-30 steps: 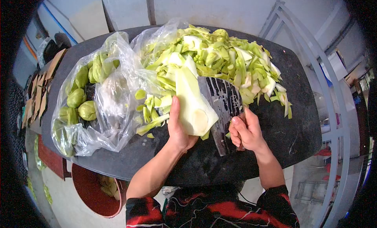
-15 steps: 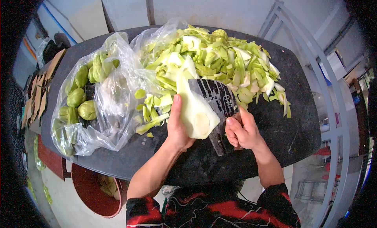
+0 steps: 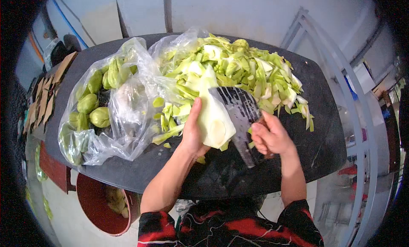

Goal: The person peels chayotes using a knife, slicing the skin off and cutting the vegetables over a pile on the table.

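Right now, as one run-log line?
left hand: holds pale vegetable | right hand: grips broad knife | blade: beside vegetable, contact unclear | green cuttings: heaped on table | whole vegetables: in clear bag

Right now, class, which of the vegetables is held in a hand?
The pale vegetable in the left hand, beside the broad blade in the right hand; the darker green vegetables lie amid clear plastic, untouched by either hand.

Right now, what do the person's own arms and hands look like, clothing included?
The left hand and right hand are ungloved, with no wristwatch visible. Both forearms are bare below short black sleeves patterned with red patches and thin pale lines.
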`<state>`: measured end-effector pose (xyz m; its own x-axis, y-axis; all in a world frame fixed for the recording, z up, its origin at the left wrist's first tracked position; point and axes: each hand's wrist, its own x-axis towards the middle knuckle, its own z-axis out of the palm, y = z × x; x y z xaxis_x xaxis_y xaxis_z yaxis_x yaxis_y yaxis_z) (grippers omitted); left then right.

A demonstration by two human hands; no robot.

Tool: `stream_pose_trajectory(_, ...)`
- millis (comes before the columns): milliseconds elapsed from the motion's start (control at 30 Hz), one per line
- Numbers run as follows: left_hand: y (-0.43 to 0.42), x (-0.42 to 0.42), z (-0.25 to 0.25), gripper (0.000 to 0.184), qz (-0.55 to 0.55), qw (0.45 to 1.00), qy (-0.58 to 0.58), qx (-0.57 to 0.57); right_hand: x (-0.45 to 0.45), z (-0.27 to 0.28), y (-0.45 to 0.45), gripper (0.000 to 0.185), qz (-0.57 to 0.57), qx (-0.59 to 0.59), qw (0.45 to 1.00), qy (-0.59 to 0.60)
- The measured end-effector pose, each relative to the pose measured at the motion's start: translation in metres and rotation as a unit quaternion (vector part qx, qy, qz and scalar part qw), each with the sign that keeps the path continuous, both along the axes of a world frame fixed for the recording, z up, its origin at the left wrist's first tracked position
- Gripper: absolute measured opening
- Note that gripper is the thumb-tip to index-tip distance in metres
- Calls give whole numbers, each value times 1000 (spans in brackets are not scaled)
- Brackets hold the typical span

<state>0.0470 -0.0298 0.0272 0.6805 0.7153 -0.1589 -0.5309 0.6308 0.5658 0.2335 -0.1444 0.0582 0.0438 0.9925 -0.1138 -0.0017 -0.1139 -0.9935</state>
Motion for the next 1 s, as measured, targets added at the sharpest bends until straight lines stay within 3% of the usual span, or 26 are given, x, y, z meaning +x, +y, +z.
stream_pose_trajectory(67, 3, -4, 3, 64, -22, 999, 14, 21, 9, 9, -4, 17, -17, 9, 1000, -22)
stream_pose_trajectory(133, 3, -2, 8, 68, -31, 994, -97, 26, 8, 12, -7, 12, -81, 56, 993, -59)
stream_pose_trajectory(167, 5, -2, 7, 68, -27, 994, -99, 26, 3, 15, -9, 14, -116, 79, 986, -85)
stream_pose_trajectory(233, 11, -1, 5, 71, 156, 980, -93, 84, -18, 8, -10, 17, -155, 173, 928, -290)
stream_pose_trajectory(267, 12, 0, 9, 69, 228, 968, -81, 68, -32, 3, -10, 17, -153, 175, 930, -285)
stream_pose_trajectory(300, 17, -3, 8, 69, 229, 968, -78, 73, -47, -1, -8, 14, -120, 288, 839, -445)
stream_pose_trajectory(333, 21, -6, 4, 68, 257, 953, -115, 114, -61, -5, -8, 17, -83, 385, 709, -585)
stream_pose_trajectory(367, 23, -10, 1, 68, 283, 935, -151, 153, -74, -8, -11, 26, -47, 350, 734, -580)
stream_pose_trajectory(533, 29, -25, 0, 71, 307, 916, -226, 125, -96, -12, 2, 26, -25, 406, 689, -600)
stream_pose_trajectory(633, 38, -30, -9, 72, 277, 907, -289, 131, -99, -13, 6, 27, -14, 410, 690, -596)
stream_pose_trajectory(1000, 32, -30, -3, 72, 356, 897, -196, 174, -103, -17, 9, 27, -15, 413, 708, -573)
